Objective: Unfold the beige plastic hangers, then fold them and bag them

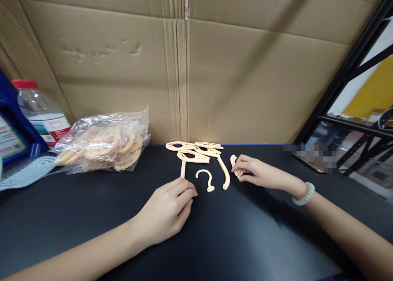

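A straight peach plastic hanger arm point(183, 169) runs up from under the fingers of my left hand point(168, 207), which are curled closed over its near end on the table. To the right, my right hand point(256, 172) pinches small peach plastic hanger pieces point(238, 172) between thumb and fingers; part of them is hidden. Between my hands lie a hanger hook point(210, 178) and a curved hanger arm point(225, 175), both loose. Several peach clothes clips point(193, 157) lie in a cluster just beyond, near the cardboard.
A clear plastic bag point(107, 143) full of peach pieces lies at left, near a light blue hairbrush-like item point(27, 172) and a red-capped bottle point(43, 113). Cardboard point(239, 68) walls off the back. A black metal rack point(344, 84) stands right of the black table point(215, 240).
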The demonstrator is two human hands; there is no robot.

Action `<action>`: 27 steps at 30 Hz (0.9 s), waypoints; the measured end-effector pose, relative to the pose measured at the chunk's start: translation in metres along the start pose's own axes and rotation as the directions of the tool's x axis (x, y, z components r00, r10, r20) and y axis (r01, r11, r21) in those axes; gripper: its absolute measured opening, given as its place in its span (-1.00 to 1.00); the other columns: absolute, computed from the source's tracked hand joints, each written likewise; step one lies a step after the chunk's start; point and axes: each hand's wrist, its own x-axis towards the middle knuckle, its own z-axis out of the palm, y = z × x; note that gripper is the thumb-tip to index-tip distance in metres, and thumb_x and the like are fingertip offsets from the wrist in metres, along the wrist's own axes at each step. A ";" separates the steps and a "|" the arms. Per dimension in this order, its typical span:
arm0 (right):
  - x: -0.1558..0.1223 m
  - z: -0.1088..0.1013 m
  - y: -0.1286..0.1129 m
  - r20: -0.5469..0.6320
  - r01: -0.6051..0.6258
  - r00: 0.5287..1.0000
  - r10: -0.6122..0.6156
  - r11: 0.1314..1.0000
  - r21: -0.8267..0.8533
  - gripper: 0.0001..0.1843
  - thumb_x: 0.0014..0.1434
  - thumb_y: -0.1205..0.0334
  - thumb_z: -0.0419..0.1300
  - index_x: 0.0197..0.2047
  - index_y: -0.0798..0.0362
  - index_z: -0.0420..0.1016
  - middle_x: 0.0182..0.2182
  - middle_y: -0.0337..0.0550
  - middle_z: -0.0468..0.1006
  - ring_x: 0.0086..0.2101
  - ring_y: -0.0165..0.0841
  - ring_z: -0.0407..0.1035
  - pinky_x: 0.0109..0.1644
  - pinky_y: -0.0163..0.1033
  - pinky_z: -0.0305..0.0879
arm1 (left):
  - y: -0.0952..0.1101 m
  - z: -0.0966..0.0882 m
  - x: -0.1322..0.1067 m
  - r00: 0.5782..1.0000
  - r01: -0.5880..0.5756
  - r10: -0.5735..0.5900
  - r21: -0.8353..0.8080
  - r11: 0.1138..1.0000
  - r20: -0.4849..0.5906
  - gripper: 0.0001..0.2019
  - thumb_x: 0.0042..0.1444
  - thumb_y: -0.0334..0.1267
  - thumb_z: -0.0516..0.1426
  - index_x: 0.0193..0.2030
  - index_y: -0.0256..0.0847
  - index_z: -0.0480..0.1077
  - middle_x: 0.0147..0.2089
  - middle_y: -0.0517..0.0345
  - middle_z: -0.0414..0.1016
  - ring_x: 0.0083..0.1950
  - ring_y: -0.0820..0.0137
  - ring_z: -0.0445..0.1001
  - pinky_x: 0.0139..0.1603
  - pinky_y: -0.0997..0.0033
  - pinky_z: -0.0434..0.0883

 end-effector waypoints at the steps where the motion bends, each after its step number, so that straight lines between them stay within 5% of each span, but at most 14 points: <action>1: 0.000 0.000 0.003 -0.019 0.000 1.000 0.000 1.000 -0.011 -0.81 0.27 0.29 0.08 -0.07 0.07 0.43 -0.17 -0.11 0.33 -0.28 -0.38 0.37 -0.15 -0.20 0.40 | 0.000 0.000 0.000 1.000 -0.001 0.001 0.001 1.000 -0.002 -0.78 0.23 -0.46 -0.03 -0.12 -0.28 0.41 -0.14 -0.03 0.49 -0.15 0.25 0.46 -0.14 0.22 0.49; 7: 0.001 -0.003 0.005 -0.052 0.001 0.999 -0.006 0.995 -0.095 -0.77 0.29 0.30 0.05 -0.03 0.06 0.45 -0.16 -0.08 0.34 -0.27 -0.35 0.38 -0.11 -0.15 0.40 | 0.001 0.000 0.000 1.000 0.001 -0.001 0.013 1.000 -0.007 -0.79 0.22 -0.45 -0.03 -0.14 -0.28 0.41 -0.15 -0.02 0.50 -0.15 0.25 0.47 -0.15 0.22 0.49; 12: 0.003 0.006 -0.029 -0.152 0.106 0.979 -0.135 0.977 -0.183 -0.69 0.34 0.31 0.02 0.11 -0.01 0.38 -0.03 -0.03 0.38 -0.06 -0.27 0.34 0.07 -0.08 0.32 | 0.001 0.001 -0.001 1.000 -0.005 0.006 0.061 0.998 -0.010 -0.79 0.21 -0.45 -0.03 -0.14 -0.27 0.41 -0.14 -0.01 0.52 -0.15 0.23 0.48 -0.14 0.18 0.49; 17: 0.007 0.028 -0.061 -0.020 0.253 0.965 -0.262 0.947 -0.199 -0.65 0.34 0.30 0.05 0.16 -0.09 0.36 0.04 -0.11 0.42 0.05 -0.26 0.27 0.17 -0.04 0.21 | 0.001 0.000 0.000 0.999 -0.020 0.022 0.077 0.997 -0.024 -0.79 0.21 -0.46 -0.01 -0.13 -0.24 0.40 -0.13 0.02 0.53 -0.14 0.23 0.49 -0.15 0.18 0.46; 27: 0.012 0.038 -0.062 -0.080 0.255 0.954 -0.290 0.919 -0.300 -0.59 0.30 0.30 0.09 0.20 0.03 0.28 0.11 0.00 0.36 0.17 -0.19 0.14 0.23 0.03 0.15 | -0.004 0.001 0.002 0.994 0.086 -0.083 0.048 0.995 -0.066 -0.82 0.21 -0.44 -0.01 -0.17 -0.19 0.38 -0.13 0.07 0.52 -0.18 0.28 0.47 -0.16 0.23 0.42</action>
